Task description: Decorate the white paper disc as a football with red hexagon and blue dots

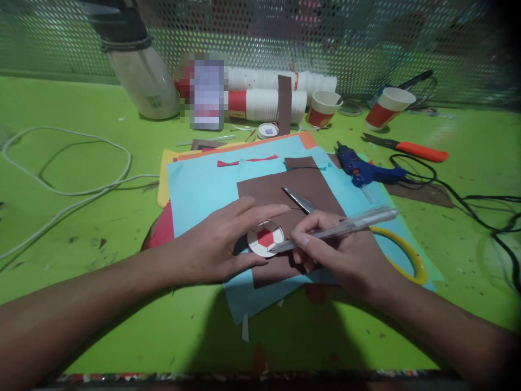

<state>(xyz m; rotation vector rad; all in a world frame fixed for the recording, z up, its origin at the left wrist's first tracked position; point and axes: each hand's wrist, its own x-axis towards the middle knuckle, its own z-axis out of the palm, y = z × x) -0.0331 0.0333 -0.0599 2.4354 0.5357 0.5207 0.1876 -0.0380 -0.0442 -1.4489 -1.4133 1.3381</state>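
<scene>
A small round paper disc (pixel 278 232) with a red centre and black lines, like a football, lies on brown paper (pixel 260 191). My left hand (pixel 215 239) holds the disc steady, its thumb along the near edge and its fingers around the far side. In my right hand (pixel 325 244) is a clear pen (pixel 358 220), pinched between thumb and fingers, its tip at the disc's lower right. Scissors (pixel 421 266) with yellow handles lie partly under my right hand, blades showing beyond it. Light blue sheets (pixel 195 184) lie under the brown paper.
A blue glue gun (pixel 366 168) and orange-handled pliers (pixel 423 150) lie at the right, with a black cord. Stacked paper cups (pixel 264 106), two upright cups (pixel 323 106), a phone (pixel 208 98) and a pale lamp-like object (pixel 142 81) stand behind. A white cable (pixel 101 187) loops at left.
</scene>
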